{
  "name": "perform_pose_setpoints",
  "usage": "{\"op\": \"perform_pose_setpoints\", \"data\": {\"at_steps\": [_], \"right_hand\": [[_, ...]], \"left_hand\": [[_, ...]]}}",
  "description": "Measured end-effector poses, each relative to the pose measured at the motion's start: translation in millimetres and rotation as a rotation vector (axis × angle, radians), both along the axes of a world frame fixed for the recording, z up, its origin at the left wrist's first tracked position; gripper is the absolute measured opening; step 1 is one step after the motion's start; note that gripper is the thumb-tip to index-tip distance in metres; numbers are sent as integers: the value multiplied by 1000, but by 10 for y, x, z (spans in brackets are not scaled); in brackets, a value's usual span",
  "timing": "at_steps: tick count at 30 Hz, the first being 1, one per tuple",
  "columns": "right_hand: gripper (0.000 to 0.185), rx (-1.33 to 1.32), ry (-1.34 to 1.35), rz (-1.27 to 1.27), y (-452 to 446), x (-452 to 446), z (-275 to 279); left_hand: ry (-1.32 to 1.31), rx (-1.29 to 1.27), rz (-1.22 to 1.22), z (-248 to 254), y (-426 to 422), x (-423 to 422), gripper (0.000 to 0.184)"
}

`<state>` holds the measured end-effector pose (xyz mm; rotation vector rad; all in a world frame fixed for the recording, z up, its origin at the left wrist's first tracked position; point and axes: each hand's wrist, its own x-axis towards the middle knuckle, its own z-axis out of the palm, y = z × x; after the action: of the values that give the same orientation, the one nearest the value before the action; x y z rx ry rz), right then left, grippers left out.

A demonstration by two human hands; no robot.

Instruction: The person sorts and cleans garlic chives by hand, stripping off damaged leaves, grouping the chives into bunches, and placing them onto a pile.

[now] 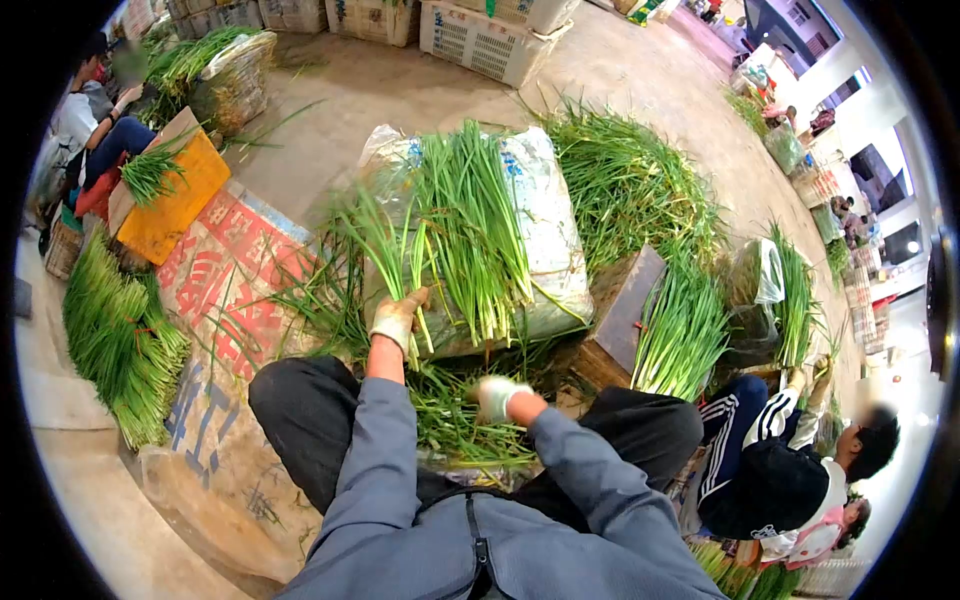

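Note:
My left hand [398, 318], in a pale glove with bare fingertips, is closed around the lower stems of a few garlic chives [392, 245]. Their leaves fan up and to the left. Just right of them a larger pile of garlic chives [475, 230] lies across a plastic-wrapped bale [555, 225], pale stem ends toward me. My right hand [495, 400], also gloved, is smeared by motion over loose leaves [450, 425] between my knees. Whether its fingers hold anything cannot be made out.
A big heap of chives [630, 180] lies behind the bale. At right, a tied bunch [685, 335] leans by a wooden box [612, 325]. More bunches [125, 335] stand at left, near an orange board [175, 205]. Co-workers sit on both sides; white crates [485, 45] stand behind.

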<state>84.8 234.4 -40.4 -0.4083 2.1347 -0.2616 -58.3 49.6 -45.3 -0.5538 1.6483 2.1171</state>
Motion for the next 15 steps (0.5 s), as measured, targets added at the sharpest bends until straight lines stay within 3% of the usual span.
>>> {"op": "perform_pose_setpoints", "data": {"at_steps": [1, 2, 4, 7, 9, 10, 11, 13, 15], "right_hand": [[48, -199, 361, -156, 45, -154, -347], [43, -306, 409, -505, -110, -398, -20], [37, -231, 632, -733, -324, -742, 129], [24, -125, 728, -695, -347, -1066, -351], [19, -248, 866, -525, -408, -914, -491], [17, -243, 799, -378, -428, -772, -478], [18, -450, 733, -351, -422, -551, -321], [22, -559, 100, -227, -350, -271, -197], [25, -678, -238, -420, -277, -50, 59]], "left_hand": [[27, -70, -42, 38, -23, 48, 26], [10, -100, -49, 18, -18, 51, 28], [14, -109, -78, 213, 10, 67, 29], [42, -91, -122, 155, -58, 83, 29], [134, -88, -24, -9, -82, 22, 29], [60, -194, 32, 235, -51, 39, 24], [109, -216, 2, -73, -88, -50, 19], [-30, -34, 69, 20, -19, 6, 13], [-125, 18, 72, -273, 88, -41, 13]]}}
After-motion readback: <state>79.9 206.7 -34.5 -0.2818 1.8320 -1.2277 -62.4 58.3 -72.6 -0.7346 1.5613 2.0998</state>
